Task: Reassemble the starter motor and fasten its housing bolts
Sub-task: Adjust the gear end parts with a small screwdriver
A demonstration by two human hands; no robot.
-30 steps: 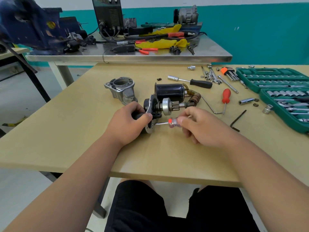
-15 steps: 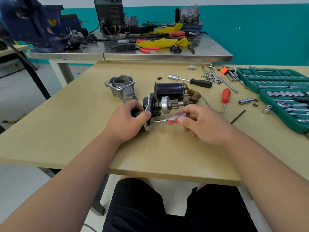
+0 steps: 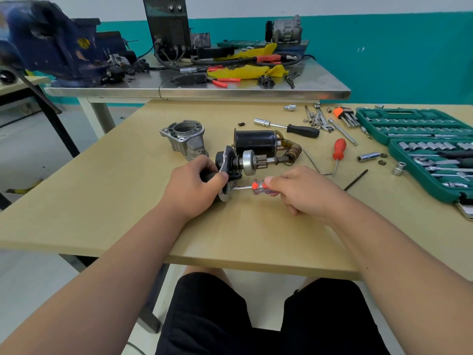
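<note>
- The starter assembly (image 3: 238, 163) lies on its side near the middle of the worktop (image 3: 102, 201), with its pinion gear (image 3: 258, 162) pointing right. The grey nose housing (image 3: 186, 139) stands apart, behind and to the left. The black motor body (image 3: 256, 143) lies just behind the assembly.
- The left hand (image 3: 194, 190) curls round the assembly's dark end, with the thumb pressed on the end plate (image 3: 224, 195).
- The right hand (image 3: 304, 193) pinches the clear, orange-tipped handle of a small screwdriver (image 3: 263, 188) in its fingertips. The blade lies nearly level and meets the plate's lower face.
- The step in hand is probably driving a small screw into the plate. The screw head is too small to make out.
- Risk: a fingertip pinch gives little push along the blade. The tip may ride out of the slot and chew the head, or skid toward the left thumb just beside it.
- Risk: the assembly rests on a rounded edge, so the twisting force could roll it if the left grip slackens.
- Risk: a screw started crooked may cross-thread. A dropped one could get lost among the loose bits near the socket case (image 3: 419, 129).
</note>
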